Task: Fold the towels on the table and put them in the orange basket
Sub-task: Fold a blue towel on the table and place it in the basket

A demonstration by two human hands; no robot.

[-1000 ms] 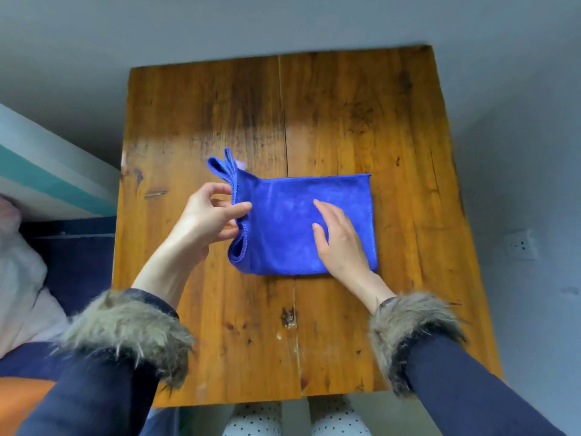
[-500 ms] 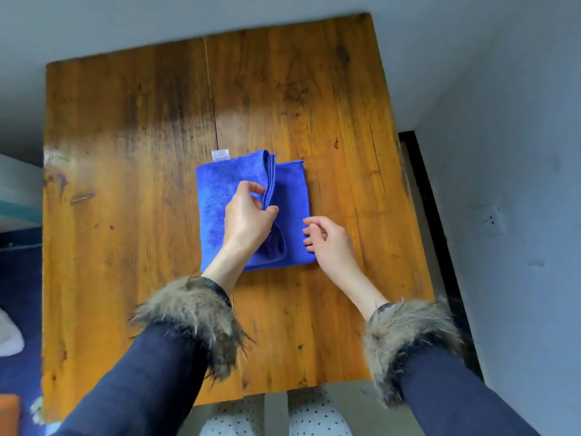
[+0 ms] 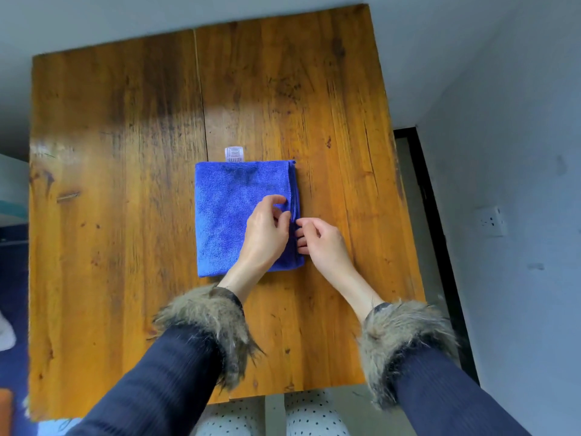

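Across the middle of the view lies the tabletop (image 3: 125, 215), 2 broad planks of amber varnished wood, knotted, scratched and glossy where light strikes at 10 o'clock. At its centre sits 1 blue towel (image 3: 226, 215), soft short-piled microfibre, folded into a neat upright rectangle with its layered edges stacked along the 3 o'clock side. A small white care label (image 3: 234, 154) pokes out from the towel's 12 o'clock edge.

The left hand (image 3: 265, 237) rests on the towel's right half, its thumb and forefinger curled to pinch the layered edge. The right hand (image 3: 323, 240) sits just beside the towel at 3 o'clock, fingers curled inward against the same edge; whether this grip actually holds cloth I cannot tell.

Folding of this towel looks nearly complete, with only edge alignment going on. Carrying it to the basket is not yet done. An orange patch (image 3: 4, 410) shows at 8 o'clock, too cropped to identify as the basket. No other towels show on the wood.
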